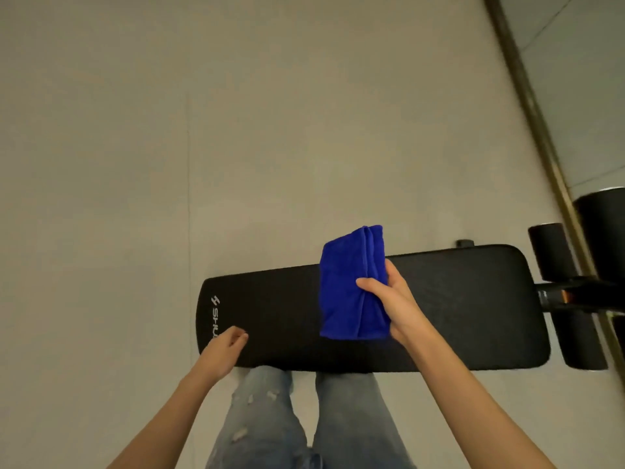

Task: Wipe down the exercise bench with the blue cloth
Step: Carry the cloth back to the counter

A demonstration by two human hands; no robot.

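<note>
A black padded exercise bench [456, 309] lies crosswise in front of me, with white lettering at its left end. My right hand [392, 299] grips a folded blue cloth [348, 286] by its right edge, thumb on top, over the middle of the bench. Whether the cloth touches the pad is unclear. My left hand [223, 350] hovers at the bench's near left corner with loosely curled fingers, holding nothing.
Black foam rollers [551, 252] and a black frame bar [575, 296] stand at the bench's right end. A brass-coloured floor strip [527, 106] runs diagonally at the right. My legs in torn jeans [263, 418] stand against the near side. Pale floor [169, 164] lies beyond.
</note>
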